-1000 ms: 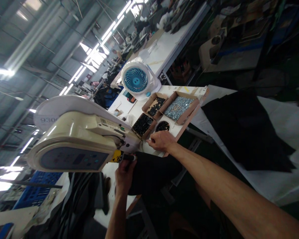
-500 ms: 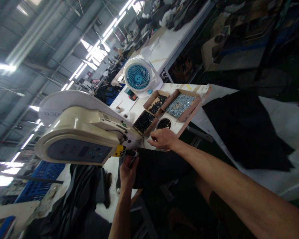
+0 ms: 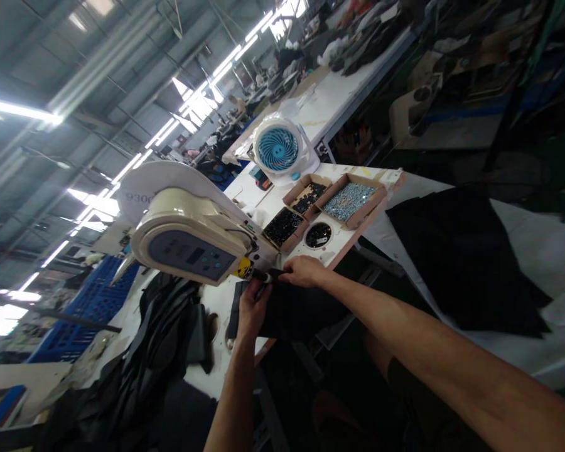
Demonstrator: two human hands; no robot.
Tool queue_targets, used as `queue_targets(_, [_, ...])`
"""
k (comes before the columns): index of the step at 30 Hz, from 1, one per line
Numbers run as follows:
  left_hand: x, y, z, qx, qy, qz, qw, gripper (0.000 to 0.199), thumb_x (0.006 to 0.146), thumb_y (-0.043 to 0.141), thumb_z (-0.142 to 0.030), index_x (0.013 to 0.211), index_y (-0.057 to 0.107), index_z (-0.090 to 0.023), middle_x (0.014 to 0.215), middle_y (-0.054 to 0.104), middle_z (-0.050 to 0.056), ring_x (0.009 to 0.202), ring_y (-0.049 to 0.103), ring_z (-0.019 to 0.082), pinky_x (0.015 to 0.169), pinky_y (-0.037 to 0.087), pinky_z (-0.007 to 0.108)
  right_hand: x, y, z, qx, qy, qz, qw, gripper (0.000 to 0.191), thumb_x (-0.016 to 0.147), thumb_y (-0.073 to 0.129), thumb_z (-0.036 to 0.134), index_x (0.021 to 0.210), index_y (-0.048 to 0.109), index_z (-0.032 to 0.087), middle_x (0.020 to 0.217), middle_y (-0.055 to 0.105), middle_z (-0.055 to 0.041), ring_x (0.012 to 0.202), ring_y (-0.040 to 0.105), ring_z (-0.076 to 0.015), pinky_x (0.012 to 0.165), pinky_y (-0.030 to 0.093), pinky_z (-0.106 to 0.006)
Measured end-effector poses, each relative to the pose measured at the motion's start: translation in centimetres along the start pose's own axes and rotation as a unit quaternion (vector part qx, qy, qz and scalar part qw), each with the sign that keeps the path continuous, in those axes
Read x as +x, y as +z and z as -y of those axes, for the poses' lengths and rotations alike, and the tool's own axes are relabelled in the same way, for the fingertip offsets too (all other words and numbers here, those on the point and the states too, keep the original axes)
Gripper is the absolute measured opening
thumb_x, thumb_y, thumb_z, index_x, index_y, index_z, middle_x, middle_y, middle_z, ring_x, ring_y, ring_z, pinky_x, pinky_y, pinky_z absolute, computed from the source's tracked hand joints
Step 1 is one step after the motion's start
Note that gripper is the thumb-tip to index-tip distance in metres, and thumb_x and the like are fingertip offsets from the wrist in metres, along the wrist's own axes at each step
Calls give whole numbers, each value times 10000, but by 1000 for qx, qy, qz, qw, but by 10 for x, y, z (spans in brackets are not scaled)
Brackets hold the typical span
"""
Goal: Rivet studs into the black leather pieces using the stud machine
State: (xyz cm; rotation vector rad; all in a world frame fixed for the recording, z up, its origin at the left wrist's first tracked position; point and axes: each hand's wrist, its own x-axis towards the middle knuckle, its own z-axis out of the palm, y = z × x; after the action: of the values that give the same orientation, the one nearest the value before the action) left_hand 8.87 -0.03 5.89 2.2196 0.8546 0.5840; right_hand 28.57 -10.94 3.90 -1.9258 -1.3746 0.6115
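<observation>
A cream machine (image 3: 188, 242) with a control panel stands left of centre. Black fabric (image 3: 301, 311) hangs at the table edge beneath both hands. Under the machine's black-and-white tip, my left hand (image 3: 254, 304) is closed on the fabric. To its right, my right hand (image 3: 304, 272) pinches the fabric's upper edge, close to the tip. Behind the right hand are a round dish (image 3: 319, 235) of small dark parts, a box of black parts (image 3: 283, 227) and a box of silvery parts (image 3: 349, 199).
A white fan (image 3: 280, 147) with blue blades stands behind the boxes. Dark fabric (image 3: 160, 339) is heaped at the left near a blue crate (image 3: 91, 307). More black fabric (image 3: 466, 257) lies on a white sheet at the right. A long table (image 3: 348, 88) runs behind.
My right hand has come down from beside the dish to the fabric's edge, next to my left hand. The left hand stays by the machine's tip, and the camera view has shifted.
</observation>
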Motion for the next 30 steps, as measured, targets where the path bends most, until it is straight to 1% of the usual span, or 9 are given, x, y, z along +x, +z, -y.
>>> queue_targets(6, [-2, -5, 7, 26, -8, -6, 1000, 475, 840, 705, -524, 1174, 749, -190, 1133, 774, 91, 1121, 693, 307, 1027, 532, 443, 4, 0, 3, -17, 6, 32, 999, 310, 919, 628, 565, 980, 773, 297, 959, 763, -20, 936, 709, -234, 698, 468, -280])
queue_targets(9, [-5, -3, 11, 33, 4, -17, 999, 467, 855, 686, -507, 1194, 743, -191, 1175, 764, 105, 1148, 686, 313, 1049, 522, 469, 3, 4, 6, -22, 10, 31, 999, 308, 932, 618, 545, 969, 768, 279, 942, 761, -26, 907, 707, -229, 685, 458, -279])
queue_targets(12, [-14, 1, 16, 30, 4, -36, 999, 477, 879, 662, -495, 1243, 727, -195, 1259, 737, 114, 1235, 650, 315, 1123, 475, 482, -1, 9, 5, -19, 7, 8, 1000, 302, 948, 612, 523, 976, 765, 264, 944, 761, -31, 914, 704, -231, 696, 456, -280])
queue_targets(15, [-27, 4, 27, -7, 1, -37, 999, 513, 945, 584, -530, 1354, 668, -232, 1367, 688, 85, 1331, 591, 285, 1176, 429, 457, -4, 12, 0, 19, -31, -16, 999, 267, 969, 618, 469, 995, 759, 244, 955, 759, -23, 921, 697, -212, 743, 470, -273])
queue_targets(18, [-36, 6, 42, -47, 3, -48, 998, 532, 982, 522, -577, 1365, 662, -236, 1390, 674, 81, 1346, 577, 277, 1191, 406, 458, -4, 16, -8, 103, -46, -47, 993, 231, 936, 697, 388, 1098, 740, 229, 1036, 758, -12, 945, 693, -181, 817, 498, -257])
queue_targets(20, [-39, 7, 51, -61, 2, -61, 996, 532, 979, 523, -594, 1329, 685, -228, 1362, 690, 88, 1319, 596, 280, 1176, 414, 457, -5, 22, -11, 174, -57, -83, 980, 359, 891, 761, 351, 1222, 698, 227, 1139, 744, -18, 1015, 687, -176, 886, 513, -260])
queue_targets(22, [-39, 8, 56, -57, 4, -77, 995, 516, 977, 525, -597, 1300, 700, -234, 1331, 706, 84, 1285, 616, 276, 1147, 432, 437, -5, 28, -12, 222, -95, -117, 963, 468, 859, 801, 332, 1296, 666, 231, 1227, 722, -27, 1112, 669, -185, 961, 511, -281])
queue_targets(26, [-40, 9, 54, -25, 10, -112, 993, 489, 979, 505, -601, 1223, 730, -241, 1227, 745, 64, 1182, 659, 265, 1033, 479, 377, -4, 40, -3, 220, -188, -162, 943, 475, 848, 817, 282, 1300, 682, 233, 1296, 699, -41, 1231, 624, -201, 1084, 461, -324])
queue_targets(30, [-42, 9, 50, 6, 5, -131, 991, 500, 987, 471, -607, 1163, 745, -229, 1132, 767, 68, 1076, 688, 262, 952, 492, 352, 8, 44, 9, 187, -230, -168, 940, 375, 885, 800, 287, 1245, 719, 217, 1231, 723, -43, 1177, 647, -194, 1061, 471, -303])
